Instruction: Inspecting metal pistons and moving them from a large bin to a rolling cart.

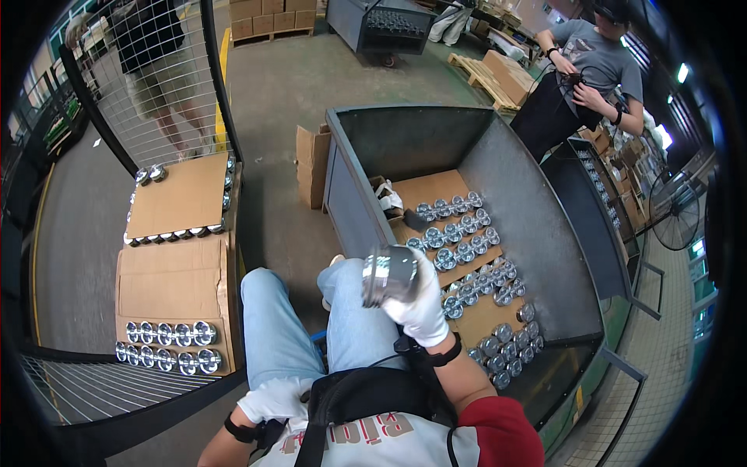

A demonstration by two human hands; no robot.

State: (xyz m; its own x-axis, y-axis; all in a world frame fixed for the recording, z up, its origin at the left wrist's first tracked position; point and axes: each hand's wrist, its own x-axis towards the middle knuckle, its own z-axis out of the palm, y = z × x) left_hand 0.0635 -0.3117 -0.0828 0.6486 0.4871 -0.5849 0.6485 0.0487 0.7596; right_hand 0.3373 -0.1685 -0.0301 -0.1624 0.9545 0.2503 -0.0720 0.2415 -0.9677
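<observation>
My right hand, in a white glove, is raised above the near left edge of the grey metal bin. It grips a shiny cylindrical metal part, slightly blurred. Near my lap, my left hand is also gloved; its fingers are mostly hidden, so their state is unclear. Inside the bin, rows of similar metal parts lie on cardboard sheets. A cluster of more parts stands at the bin's near right end.
On the left, a cardboard-layered stack carries rows of metal parts beside a wire mesh cage. One person stands beyond the bin, and another behind the mesh. A pallet of boxes sits at the back.
</observation>
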